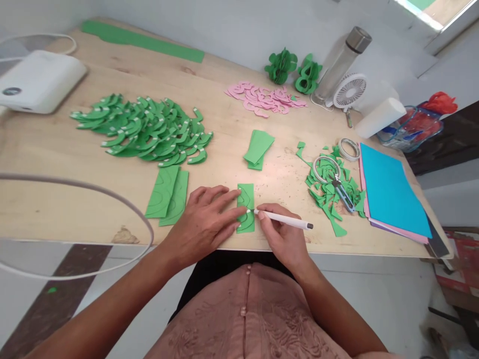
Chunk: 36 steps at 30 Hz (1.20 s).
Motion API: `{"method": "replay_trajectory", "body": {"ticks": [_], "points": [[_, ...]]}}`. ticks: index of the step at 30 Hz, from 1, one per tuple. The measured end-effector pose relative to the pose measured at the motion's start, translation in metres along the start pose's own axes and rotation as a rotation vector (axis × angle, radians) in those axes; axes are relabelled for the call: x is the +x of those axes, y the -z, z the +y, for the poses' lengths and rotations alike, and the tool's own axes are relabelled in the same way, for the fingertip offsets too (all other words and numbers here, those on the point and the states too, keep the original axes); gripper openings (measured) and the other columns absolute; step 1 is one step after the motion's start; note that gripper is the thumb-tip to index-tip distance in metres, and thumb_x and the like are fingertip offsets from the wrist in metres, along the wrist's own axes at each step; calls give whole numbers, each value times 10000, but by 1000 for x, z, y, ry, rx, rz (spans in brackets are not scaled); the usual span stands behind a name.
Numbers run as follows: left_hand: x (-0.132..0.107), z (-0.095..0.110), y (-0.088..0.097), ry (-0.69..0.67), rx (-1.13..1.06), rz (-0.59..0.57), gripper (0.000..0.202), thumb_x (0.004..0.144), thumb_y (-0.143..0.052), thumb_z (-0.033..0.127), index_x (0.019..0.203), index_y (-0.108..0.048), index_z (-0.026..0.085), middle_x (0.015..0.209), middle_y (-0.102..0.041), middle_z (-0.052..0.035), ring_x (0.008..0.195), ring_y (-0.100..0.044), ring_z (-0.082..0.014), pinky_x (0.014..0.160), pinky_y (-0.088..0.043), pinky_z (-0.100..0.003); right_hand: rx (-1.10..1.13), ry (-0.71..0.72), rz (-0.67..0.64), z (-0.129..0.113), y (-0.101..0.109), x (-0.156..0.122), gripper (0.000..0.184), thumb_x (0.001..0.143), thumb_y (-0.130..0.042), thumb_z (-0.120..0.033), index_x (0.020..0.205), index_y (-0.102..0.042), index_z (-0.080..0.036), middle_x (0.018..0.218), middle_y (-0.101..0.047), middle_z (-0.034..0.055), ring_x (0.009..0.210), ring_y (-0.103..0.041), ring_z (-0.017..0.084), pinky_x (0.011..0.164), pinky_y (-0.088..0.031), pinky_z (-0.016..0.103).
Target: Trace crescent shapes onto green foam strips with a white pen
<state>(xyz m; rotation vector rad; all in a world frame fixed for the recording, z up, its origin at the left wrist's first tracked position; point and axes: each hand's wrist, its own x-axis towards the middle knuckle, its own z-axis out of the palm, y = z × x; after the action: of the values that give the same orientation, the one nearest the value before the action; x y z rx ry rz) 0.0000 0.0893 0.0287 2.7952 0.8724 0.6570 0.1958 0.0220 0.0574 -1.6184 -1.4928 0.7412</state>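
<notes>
A small green paper strip (246,197) with curved lines drawn on it lies near the table's front edge. Flat on its left side, with fingers spread, rests my left hand (205,217). My right hand (282,234) pinches a white pen (286,219), its tip at the strip's right edge. Left of my left hand are two green strips (162,192) with curves drawn on them. Plain green strips (259,148) are stacked just beyond the strip under my fingers.
Cut green curved pieces (149,129) are heaped at left, pink pieces (264,97) at the back. Green scraps (322,192), scissors (342,192) and tape rolls (349,148) sit at right beside coloured sheets (396,192). A bottle (337,65) and small fan (350,91) stand behind. A cable (112,194) loops at left.
</notes>
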Motion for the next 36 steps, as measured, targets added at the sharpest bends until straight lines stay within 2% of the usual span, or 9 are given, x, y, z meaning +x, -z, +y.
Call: {"method": "replay_trajectory", "body": {"ticks": [5,10,17,24,29,36], "points": [[0,0,0,-2,1,6,261,978,-478,280,1156,-668,254,1363,-601,-114,1204,-535,-363,934,-419,-560,89,80,49,0,-2,-9,187,955,-545,-262,1078,-679,-219,996,-760,54,905,-714,194,800,-562,331],[0,1,2,7,-5,7,262,981,-471,281,1147,-673,256,1349,-612,-111,1194,-541,-351,936,-416,-550,-72,278,0,2,-3,-16,272,980,-496,-197,1209,-643,-208,1021,-764,65,911,-691,209,835,-547,379],[1,2,3,8,-15,13,271,983,-454,273,1143,-672,254,1347,-613,-113,1187,-538,-341,936,-399,-536,-280,376,-1,4,-7,-19,303,976,-479,-186,1226,-650,-190,934,-764,87,840,-676,232,762,-547,404],[-1,1,3,10,-17,-10,261,972,-484,252,1149,-674,279,1347,-615,-100,1197,-533,-339,945,-390,-527,-336,437,59,6,-12,-21,293,965,-490,-157,1202,-663,-169,928,-768,100,816,-672,235,732,-551,401],[0,1,3,12,-14,-12,253,978,-485,246,1135,-680,277,1344,-618,-100,1199,-534,-335,950,-391,-523,-274,403,44,5,-10,-20,286,963,-497,-166,1190,-670,-180,936,-770,90,812,-671,229,744,-551,404],[0,1,3,9,-18,-10,271,991,-455,272,1145,-677,281,1363,-602,-102,1202,-525,-336,947,-386,-530,7,126,101,3,3,-13,214,963,-533,-259,1085,-706,-227,969,-759,61,880,-701,208,798,-560,374]]}}
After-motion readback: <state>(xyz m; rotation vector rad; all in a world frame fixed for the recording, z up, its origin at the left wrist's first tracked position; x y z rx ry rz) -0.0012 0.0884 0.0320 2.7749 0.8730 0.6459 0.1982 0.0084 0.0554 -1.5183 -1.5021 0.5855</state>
